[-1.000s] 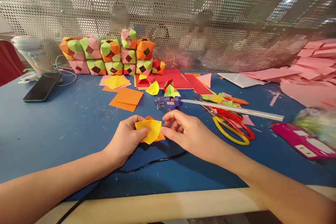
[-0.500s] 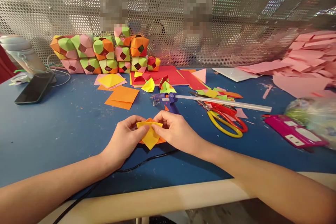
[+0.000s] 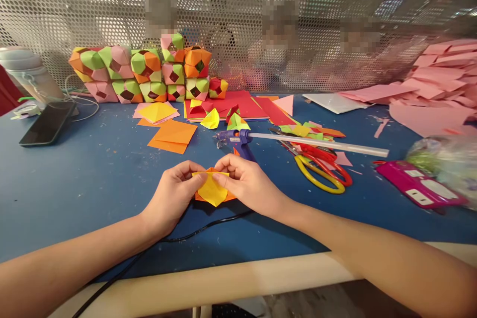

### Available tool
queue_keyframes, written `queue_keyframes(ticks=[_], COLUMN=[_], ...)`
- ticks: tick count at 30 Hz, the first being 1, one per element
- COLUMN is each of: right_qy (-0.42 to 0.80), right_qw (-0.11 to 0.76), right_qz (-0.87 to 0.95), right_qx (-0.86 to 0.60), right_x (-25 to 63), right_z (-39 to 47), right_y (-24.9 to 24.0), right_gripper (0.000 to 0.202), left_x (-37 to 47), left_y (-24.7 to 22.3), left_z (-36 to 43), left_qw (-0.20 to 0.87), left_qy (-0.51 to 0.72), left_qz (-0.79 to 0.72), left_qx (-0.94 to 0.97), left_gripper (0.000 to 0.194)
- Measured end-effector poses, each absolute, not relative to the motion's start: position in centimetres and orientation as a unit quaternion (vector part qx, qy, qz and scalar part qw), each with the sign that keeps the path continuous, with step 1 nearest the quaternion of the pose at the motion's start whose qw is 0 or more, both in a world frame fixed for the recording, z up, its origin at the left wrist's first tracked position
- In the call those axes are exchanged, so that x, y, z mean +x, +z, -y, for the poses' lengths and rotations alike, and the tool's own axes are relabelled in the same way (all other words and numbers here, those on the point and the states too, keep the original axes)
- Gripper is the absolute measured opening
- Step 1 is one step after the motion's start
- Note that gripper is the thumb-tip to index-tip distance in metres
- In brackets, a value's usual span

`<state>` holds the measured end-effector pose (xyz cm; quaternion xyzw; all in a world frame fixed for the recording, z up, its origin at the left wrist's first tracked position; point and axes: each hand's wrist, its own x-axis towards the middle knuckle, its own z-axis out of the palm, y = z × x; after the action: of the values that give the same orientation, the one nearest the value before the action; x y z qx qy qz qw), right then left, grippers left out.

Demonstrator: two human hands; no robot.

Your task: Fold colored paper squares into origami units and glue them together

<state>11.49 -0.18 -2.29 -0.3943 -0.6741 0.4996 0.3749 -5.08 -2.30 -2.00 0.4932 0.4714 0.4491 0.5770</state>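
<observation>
Pinching the yellow paper (image 3: 212, 194) near its upper corners, your left hand (image 3: 169, 196) and right hand (image 3: 248, 184) each have the grip closed on it, thumbs in front, fingers curled behind, probably to hold that edge taut. It sits between them, over the near part of the table (image 3: 112, 179), orange paper (image 3: 198, 197) showing behind. The glue gun (image 3: 243, 147) lies just beyond, seemingly for easy reach; the scissors (image 3: 316, 154) lie right, apparently clear of your fingers.

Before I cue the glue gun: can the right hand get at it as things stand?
Probably yes: the glue gun lies just beyond the right hand and nothing seems to block the way, though its grip on the yellow paper would likely need loosening first.
</observation>
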Motion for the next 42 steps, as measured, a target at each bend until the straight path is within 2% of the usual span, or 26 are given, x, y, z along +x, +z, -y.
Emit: queue_keyframes(ticks=[10, 20, 31, 42], right_qy=[0.459, 0.406, 0.418, 0.449], right_qw=[0.382, 0.367, 0.418, 0.381], right_qz=[0.71, 0.746, 0.71, 0.72], right_qx=[-0.374, -0.38, -0.384, -0.369], right_x=[11.6, 11.9, 11.6, 12.0], right_z=[0.5, 0.7, 0.7, 0.7], right_y=[-2.0, -1.4, -1.9, -1.2], right_gripper=[0.004, 0.008, 0.012, 0.011], left_x=[-5.2, -5.1, -5.1, -5.2], left_y=[-2.2, -1.9, -1.6, -1.1], left_z=[2.2, 2.5, 2.5, 2.6], left_qw=[0.597, 0.585, 0.593, 0.549], left_qy=[0.45, 0.431, 0.412, 0.421], left_qz=[-0.45, -0.466, -0.455, -0.483], left_qx=[0.489, 0.504, 0.52, 0.537], left_gripper=[0.013, 0.014, 0.012, 0.018])
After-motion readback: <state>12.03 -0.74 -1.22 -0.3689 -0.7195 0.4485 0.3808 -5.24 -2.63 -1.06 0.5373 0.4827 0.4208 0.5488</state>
